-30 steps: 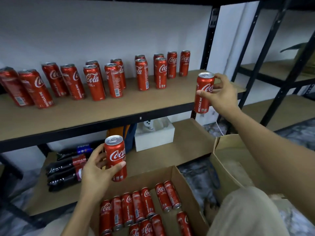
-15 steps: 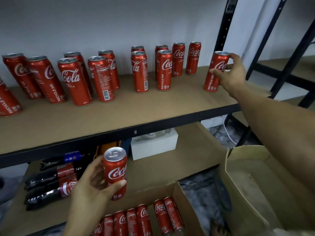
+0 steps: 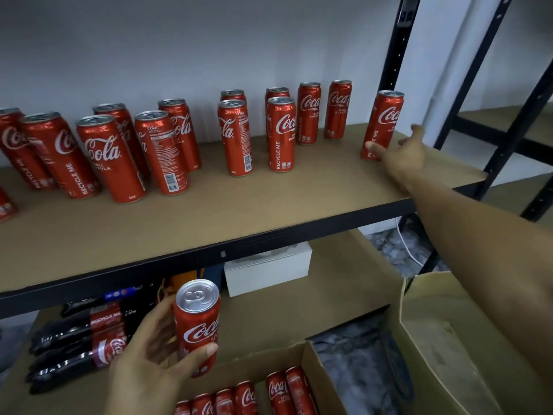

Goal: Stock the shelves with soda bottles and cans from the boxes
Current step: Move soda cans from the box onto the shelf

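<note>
- Where the fingers (image 3: 161,313) of the left hand (image 3: 143,363) curl round the held can (image 3: 197,324), the thumb presses the front of its lower half and the other fingers lie behind it. The grip is closed on the can.
- The held can is upright, long axis vertical, lid towards the camera. It sits below the front edge of the upper shelf (image 3: 269,211) and above the open box (image 3: 317,369).
- The fingers (image 3: 417,130) of the right hand (image 3: 402,157) are spread and straight. Only the thumb tip touches the end can (image 3: 384,124), low on its side. This hand grips nothing.
- The end can stands upright on the upper shelf near its right end, well apart from the row of cans (image 3: 281,133) to its left.
- Governing relation: free shelf surface lies up and forward of the left fingers, and the gap between the row and the end can lies up and to the right.
- Judgement: the held can should clear the shelf's front edge with its axis vertical, then go down on its base. The left hand is the nearer one, since it carries the can.
- Supply: the boxed cans (image 3: 248,396) lie on their sides in the open box. Dark bottles (image 3: 74,339) lie flat on the lower shelf (image 3: 329,295), at left.
- Risk, as a judgement: the cans are tall and narrow, so a knock against a neighbour could tip it.
</note>
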Motion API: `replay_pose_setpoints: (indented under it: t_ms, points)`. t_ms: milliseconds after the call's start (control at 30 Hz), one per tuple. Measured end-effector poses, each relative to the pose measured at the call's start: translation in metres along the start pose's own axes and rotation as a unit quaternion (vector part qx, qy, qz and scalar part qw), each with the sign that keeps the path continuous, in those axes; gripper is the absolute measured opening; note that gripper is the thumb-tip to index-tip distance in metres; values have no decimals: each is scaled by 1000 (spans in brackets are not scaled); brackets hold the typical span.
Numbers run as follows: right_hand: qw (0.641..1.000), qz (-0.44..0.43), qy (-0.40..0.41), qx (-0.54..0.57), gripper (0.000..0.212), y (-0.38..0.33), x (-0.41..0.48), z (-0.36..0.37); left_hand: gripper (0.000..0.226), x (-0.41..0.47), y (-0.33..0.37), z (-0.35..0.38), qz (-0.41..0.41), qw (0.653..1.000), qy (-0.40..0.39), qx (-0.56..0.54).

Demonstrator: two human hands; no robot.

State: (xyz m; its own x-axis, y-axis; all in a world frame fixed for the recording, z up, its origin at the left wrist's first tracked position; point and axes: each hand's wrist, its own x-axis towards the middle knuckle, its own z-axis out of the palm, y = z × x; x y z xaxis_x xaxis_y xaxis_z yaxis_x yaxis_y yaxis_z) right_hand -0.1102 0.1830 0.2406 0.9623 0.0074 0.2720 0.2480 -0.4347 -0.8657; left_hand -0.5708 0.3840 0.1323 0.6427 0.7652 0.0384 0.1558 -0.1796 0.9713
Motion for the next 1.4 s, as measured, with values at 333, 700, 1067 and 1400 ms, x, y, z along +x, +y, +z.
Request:
replay_pose_setpoints:
  t_ms: [333, 700, 1067, 1400]
  points:
    - [911, -46, -162, -376, 83, 24, -13, -36, 88, 3, 103, 57, 95, 994, -51, -7]
    - [905, -75, -139, -396, 84, 33, -5, -32, 89, 113, 214, 210, 196, 979, -52, -22]
    - [909, -80, -115, -391, 94, 40, 5, -22, 89, 229, 195, 304, 203, 979, -28, 1]
    - [900, -74, -132, -409, 93, 39, 4, -21, 91, 282, 179, 335, 240, 968, -69, 39]
